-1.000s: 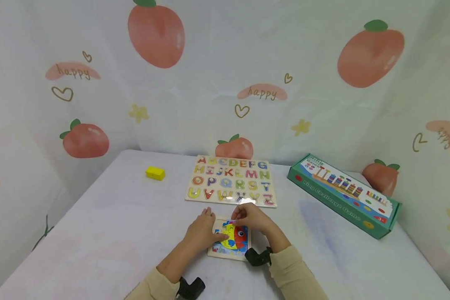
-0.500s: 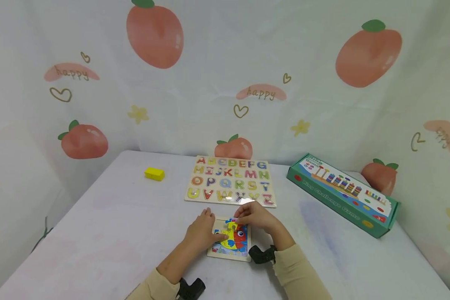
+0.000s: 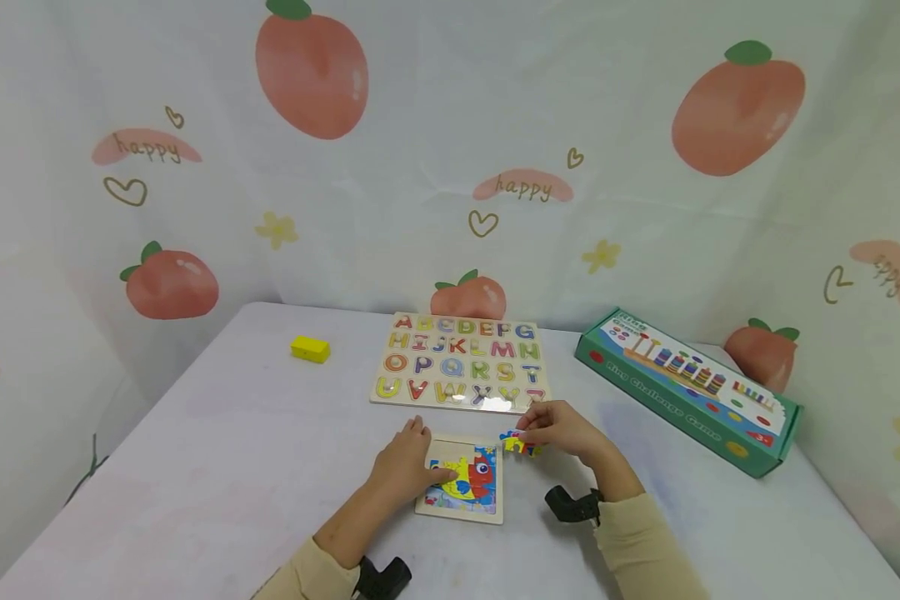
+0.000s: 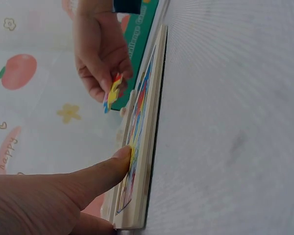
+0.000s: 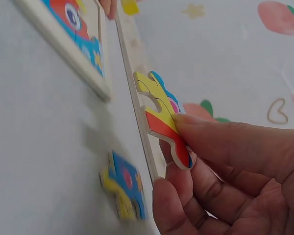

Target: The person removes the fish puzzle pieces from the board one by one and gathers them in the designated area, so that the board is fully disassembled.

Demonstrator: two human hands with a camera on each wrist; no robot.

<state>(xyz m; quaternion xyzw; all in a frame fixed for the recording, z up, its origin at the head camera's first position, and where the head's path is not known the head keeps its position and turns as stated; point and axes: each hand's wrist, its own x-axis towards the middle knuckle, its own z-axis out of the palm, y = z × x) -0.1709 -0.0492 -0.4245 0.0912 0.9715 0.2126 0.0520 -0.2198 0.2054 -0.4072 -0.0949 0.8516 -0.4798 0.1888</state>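
My right hand (image 3: 570, 429) pinches a wooden jigsaw piece (image 5: 159, 105), yellow, red and blue, between thumb and fingers, just right of the small fish puzzle (image 3: 483, 504). Below it in the right wrist view, a second jigsaw piece (image 5: 125, 183), blue and yellow, lies on the table. The puzzle shows a yellow and red fish in a wooden frame, with bare wood along its upper left. My left hand (image 3: 401, 467) rests at the frame's left side, fingers extended, its thumb (image 4: 105, 174) lying straight across the pieces.
Behind the puzzle lies a wooden alphabet board (image 3: 461, 362). A green Ring Challenge Game box (image 3: 682, 387) stands at the right back, and a yellow block (image 3: 311, 348) at the left back. Printed cloth (image 3: 405, 208) hangs behind the white table (image 3: 270, 467).
My right hand has lifted a jigsaw piece out of the fish puzzle's top and carried it right, past the frame. Bare wood now shows there. The left hand stays in place.
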